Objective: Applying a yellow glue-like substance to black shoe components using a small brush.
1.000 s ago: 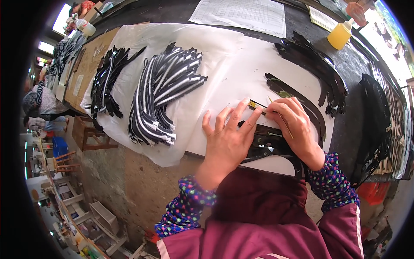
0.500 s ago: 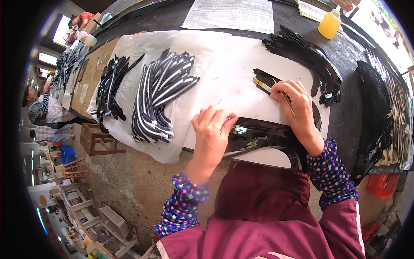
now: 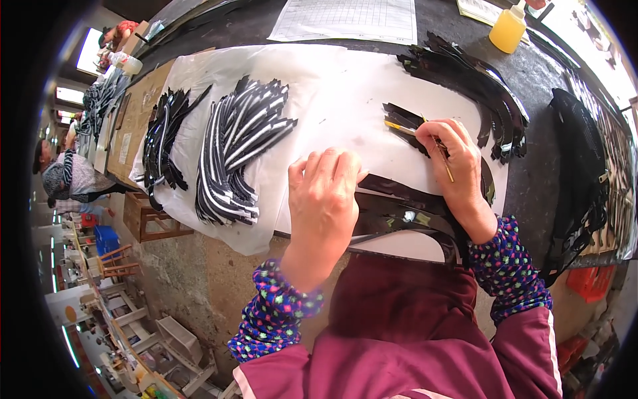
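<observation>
Black strips [image 3: 405, 214] lie spread right in front of the person, along the near edge of a white sheet [image 3: 349, 123] on the dark surface [image 3: 539, 76]. From where I stand, the left hand [image 3: 324, 193] is just beside their left end, its fingers curled close together, thumb out toward the strips; I cannot tell whether anything is pinched there. The right hand [image 3: 457, 163] is over toward their right end, its fingers clamped on a thin stick [image 3: 450, 174]. Something yellow [image 3: 397, 126] juts out past that hand's fingertips, above a short dark bundle [image 3: 393, 111]; whether it belongs to the stick I can't make out.

As for progress, I would call it partway. Loose strips sit in several lots: a striped heap [image 3: 229, 156] and a dark heap [image 3: 163, 136] to the left, and a curved pile [image 3: 475, 83] at the far right. Which of these are finished and which are waiting, nothing shows me. The strips in front look unfinished to my eye, since both hands are at them.
</observation>
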Tool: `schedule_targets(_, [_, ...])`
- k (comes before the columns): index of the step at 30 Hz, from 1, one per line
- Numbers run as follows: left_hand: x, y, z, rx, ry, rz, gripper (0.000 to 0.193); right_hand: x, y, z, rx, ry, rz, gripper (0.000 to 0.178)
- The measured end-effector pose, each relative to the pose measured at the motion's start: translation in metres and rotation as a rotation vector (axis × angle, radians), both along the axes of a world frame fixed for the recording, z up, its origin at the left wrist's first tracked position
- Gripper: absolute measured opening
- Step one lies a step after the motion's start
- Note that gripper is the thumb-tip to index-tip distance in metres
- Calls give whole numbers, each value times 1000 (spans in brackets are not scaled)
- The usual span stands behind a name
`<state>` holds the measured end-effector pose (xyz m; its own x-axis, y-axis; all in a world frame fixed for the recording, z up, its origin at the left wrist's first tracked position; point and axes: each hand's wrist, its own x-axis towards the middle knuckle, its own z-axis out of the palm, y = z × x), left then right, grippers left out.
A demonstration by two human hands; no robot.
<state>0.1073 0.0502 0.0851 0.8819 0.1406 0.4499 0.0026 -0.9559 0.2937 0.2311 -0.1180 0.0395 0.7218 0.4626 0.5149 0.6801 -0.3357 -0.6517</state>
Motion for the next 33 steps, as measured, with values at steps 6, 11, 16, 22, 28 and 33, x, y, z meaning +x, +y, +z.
schedule_targets(6, [19, -1, -9, -434, 60, -5, 13, -3, 1, 4, 90, 55, -19, 14])
schedule_targets(11, [34, 1, -45, -55, 116, 61, 11, -6, -3, 11, 87, 39, -32, 12])
schedule_targets(16, [25, 3, -47, -105, 19, -33, 16, -27, -5, 27, 148, 491, 156, 11])
schedule_targets(22, [-1, 4, -39, -1, 47, -139, 34, -38, -4, 17, -27, 268, 189, 19])
schedule_targets(28, [-14, 9, -30, -35, 133, -179, 37, -39, 2, 17, -142, 159, 240, 27])
schedule_targets(33, [-16, 7, -33, -52, 155, -135, 43, -40, 7, 17, -186, 96, 241, 30])
